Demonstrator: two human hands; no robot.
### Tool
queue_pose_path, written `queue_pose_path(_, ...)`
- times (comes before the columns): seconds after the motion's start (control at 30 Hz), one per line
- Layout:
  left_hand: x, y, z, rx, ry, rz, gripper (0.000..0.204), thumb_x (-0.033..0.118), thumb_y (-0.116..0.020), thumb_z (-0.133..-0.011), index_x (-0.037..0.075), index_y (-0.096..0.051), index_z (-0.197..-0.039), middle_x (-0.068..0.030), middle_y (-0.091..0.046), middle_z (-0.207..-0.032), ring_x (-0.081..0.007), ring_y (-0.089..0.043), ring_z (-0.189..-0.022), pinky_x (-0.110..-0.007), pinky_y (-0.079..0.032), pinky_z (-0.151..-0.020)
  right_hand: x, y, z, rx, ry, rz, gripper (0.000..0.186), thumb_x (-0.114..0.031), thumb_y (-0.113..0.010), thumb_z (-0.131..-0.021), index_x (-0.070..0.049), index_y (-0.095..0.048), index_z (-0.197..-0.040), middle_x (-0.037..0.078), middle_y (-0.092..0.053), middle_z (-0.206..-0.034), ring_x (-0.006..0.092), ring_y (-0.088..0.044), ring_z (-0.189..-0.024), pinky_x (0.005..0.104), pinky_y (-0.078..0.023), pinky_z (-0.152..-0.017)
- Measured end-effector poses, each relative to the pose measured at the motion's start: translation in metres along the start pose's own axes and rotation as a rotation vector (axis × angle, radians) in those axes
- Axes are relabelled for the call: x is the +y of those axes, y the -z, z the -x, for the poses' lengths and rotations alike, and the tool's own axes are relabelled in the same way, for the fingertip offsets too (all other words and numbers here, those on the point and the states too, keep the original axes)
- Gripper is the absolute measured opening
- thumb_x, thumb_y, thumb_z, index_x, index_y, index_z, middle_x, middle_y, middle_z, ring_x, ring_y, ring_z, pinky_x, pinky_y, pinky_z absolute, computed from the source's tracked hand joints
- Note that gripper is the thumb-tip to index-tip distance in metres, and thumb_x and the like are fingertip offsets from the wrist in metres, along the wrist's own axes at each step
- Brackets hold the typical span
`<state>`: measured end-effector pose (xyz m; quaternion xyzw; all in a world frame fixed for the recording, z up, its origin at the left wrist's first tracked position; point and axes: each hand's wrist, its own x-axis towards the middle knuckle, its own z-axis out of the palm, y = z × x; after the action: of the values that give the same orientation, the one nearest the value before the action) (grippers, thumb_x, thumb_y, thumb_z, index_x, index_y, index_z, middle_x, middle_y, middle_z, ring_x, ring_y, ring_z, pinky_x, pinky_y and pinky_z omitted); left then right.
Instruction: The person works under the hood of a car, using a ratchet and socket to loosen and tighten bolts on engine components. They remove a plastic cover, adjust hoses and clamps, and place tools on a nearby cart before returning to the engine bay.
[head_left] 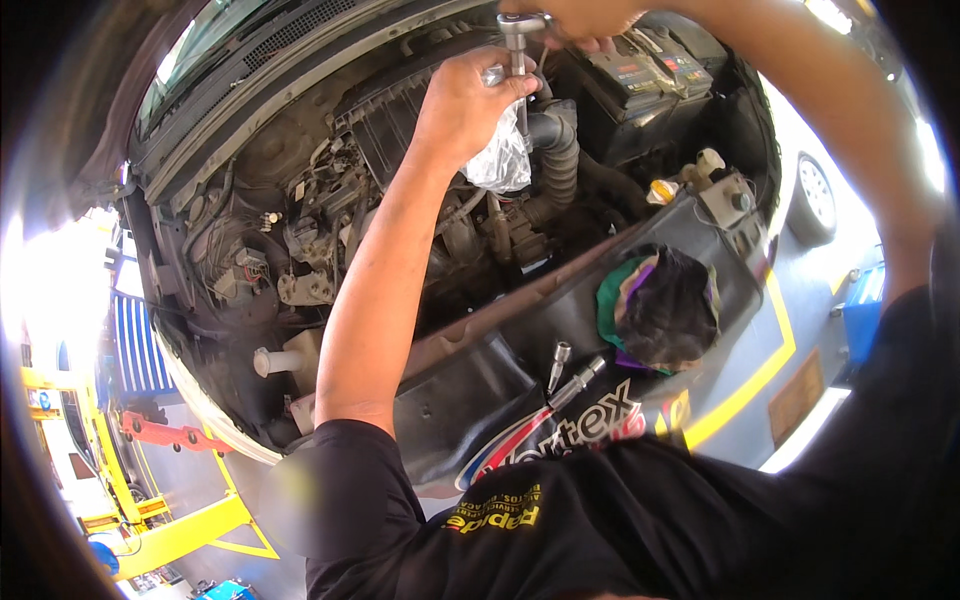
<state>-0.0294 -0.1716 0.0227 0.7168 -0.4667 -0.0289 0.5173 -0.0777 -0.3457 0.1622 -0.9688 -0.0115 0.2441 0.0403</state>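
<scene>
My left hand (462, 108) reaches over the engine bay, thumb and fingers closed around the upright extension bar (518, 62) of a ratchet wrench. At the top edge my right hand (585, 18), partly cut off, is closed at the handle side of the ratchet wrench (520, 24). Crumpled clear plastic (502, 160) bulges below my left hand, beside the black corrugated intake hose (560, 172). The bar's lower end is hidden among the engine parts.
On the black fender cover (440, 400) lie two socket tools (578, 382) (559, 366) and a bunched dark rag (668, 310). A battery (650, 75) sits back right, near a yellow cap (661, 191). Yellow lift parts (185, 535) stand at left, a car wheel (815, 198) at right.
</scene>
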Motion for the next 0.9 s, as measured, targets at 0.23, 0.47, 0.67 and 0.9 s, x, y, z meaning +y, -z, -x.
queue_pose_path(0.23, -0.008, 0.006, 0.009, -0.053, 0.116, 0.164, 0.021, 0.014, -0.073, -0.092, 0.004, -0.073, -0.111, -0.0052, -0.079, -0.100, -0.0129, -0.071, -0.097, -0.030, -0.052, -0.090, -0.006, 0.019, -0.003, -0.142, 0.236, 0.061, 0.024, -0.019, -0.062, -0.097, 0.001, -0.067, -0.109, 0.014, -0.075, -0.095, 0.0282, -0.073, -0.089, 0.0420, -0.060, -0.079)
queue_pose_path(0.47, 0.002, -0.005, 0.007, -0.015, 0.121, 0.071, 0.017, 0.010, -0.068, -0.093, 0.002, -0.070, -0.109, -0.0096, -0.077, -0.094, -0.0203, -0.073, -0.092, -0.034, -0.053, -0.086, 0.003, -0.005, -0.003, 0.359, 0.289, 0.306, 0.014, -0.003, -0.056, -0.090, -0.004, -0.062, -0.102, 0.010, -0.067, -0.084, 0.0235, -0.066, -0.073, 0.0436, -0.051, -0.072)
queue_pose_path(0.67, 0.000, 0.002, 0.008, -0.048, 0.050, 0.186, 0.015, 0.004, -0.064, -0.094, -0.001, -0.068, -0.108, -0.0118, -0.077, -0.096, -0.0204, -0.074, -0.094, -0.034, -0.054, -0.087, 0.002, -0.002, 0.019, 0.308, 0.208, 0.014, 0.024, -0.021, -0.057, -0.101, -0.003, -0.061, -0.117, 0.013, -0.068, -0.087, 0.0238, -0.067, -0.070, 0.0403, -0.054, -0.072)
queue_pose_path(0.9, -0.015, -0.003, 0.015, 0.052, 0.042, 0.118, 0.021, 0.015, -0.070, -0.092, 0.005, -0.074, -0.111, -0.0115, -0.078, -0.101, -0.0282, -0.074, -0.097, -0.040, -0.053, -0.088, -0.042, -0.036, 0.014, 0.598, -0.038, 0.007, 0.045, -0.046, -0.047, -0.107, -0.004, -0.062, -0.114, 0.007, -0.059, -0.063, 0.0182, -0.063, -0.059, 0.0366, -0.053, -0.059)
